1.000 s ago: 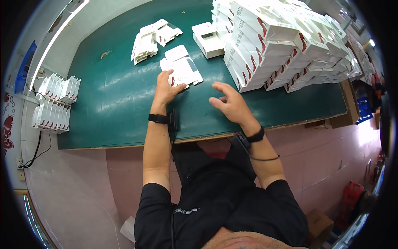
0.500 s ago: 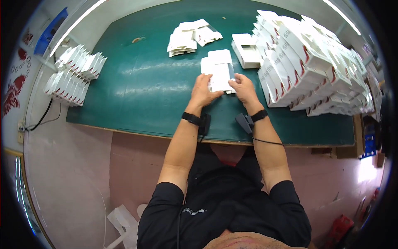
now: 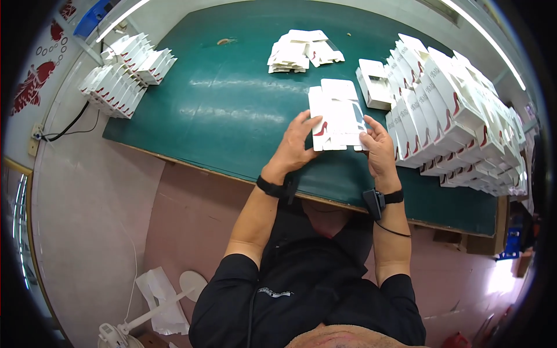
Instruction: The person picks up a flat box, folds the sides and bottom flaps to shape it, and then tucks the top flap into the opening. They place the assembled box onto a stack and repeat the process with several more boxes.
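White flat box (image 3: 342, 119) with a red shoe picture (image 3: 321, 129), over the near side of the green table (image 3: 232, 113). Pinched at the right edge by the right hand (image 3: 380, 149), thumb on top. At the left edge, the left hand (image 3: 293, 145), fingers bent and touching; cannot tell if gripping. Farther back, a small pile of flat boxes (image 3: 290, 55). To the right, a big stack of boxes (image 3: 429, 113). Far left, boxes in rows (image 3: 116, 87).

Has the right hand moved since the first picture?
Yes: the right hand has moved forward, farther from the front edge of the green table, and now touches the right side of the flat white carton.
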`<state>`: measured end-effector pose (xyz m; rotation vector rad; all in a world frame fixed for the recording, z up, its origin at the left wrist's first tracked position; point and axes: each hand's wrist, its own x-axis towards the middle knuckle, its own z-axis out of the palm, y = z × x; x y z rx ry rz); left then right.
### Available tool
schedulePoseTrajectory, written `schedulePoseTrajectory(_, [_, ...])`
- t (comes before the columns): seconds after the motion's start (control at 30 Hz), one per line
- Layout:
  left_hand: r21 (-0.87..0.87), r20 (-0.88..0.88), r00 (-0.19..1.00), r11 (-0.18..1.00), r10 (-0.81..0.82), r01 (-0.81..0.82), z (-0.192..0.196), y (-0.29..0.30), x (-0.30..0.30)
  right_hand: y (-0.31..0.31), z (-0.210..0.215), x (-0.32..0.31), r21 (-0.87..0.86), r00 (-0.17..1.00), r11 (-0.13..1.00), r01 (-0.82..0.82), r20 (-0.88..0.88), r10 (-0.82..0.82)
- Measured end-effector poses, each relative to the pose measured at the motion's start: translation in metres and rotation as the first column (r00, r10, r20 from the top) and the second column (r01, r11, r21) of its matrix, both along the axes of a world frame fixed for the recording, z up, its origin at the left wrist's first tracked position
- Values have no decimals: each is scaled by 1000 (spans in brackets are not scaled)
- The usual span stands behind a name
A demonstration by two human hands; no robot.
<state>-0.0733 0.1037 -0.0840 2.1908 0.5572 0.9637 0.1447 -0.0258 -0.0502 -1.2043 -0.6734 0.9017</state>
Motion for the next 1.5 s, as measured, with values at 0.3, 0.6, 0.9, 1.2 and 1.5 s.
schedulePoseTrajectory(0.3, [349, -19, 994, 932, 112, -98, 49, -38, -8, -53, 23, -8, 84, 984, 982, -168, -45, 172])
schedulePoseTrajectory(0.6, [-472, 372, 921, 831, -113, 293, 42, -69, -4, -72, 35, -15, 231, 922, 964, -129, 386, 31])
schedulePoseTrajectory(0.9, [-559, 482, 864, 707, -149, 433, 30, -83, 22, -73, 24, -40, 177, 910, 974, -139, 411, 55])
schedulePoseTrajectory(1.2, [-534, 415, 900, 765, -134, 360, 34, -92, 30, -78, 26, -37, 140, 923, 983, -122, 381, 60])
schedulePoseTrajectory(1.5, [-407, 541, 820, 795, -188, 451, 37, -80, 14, -81, 20, -30, 161, 970, 979, -128, 228, 89])
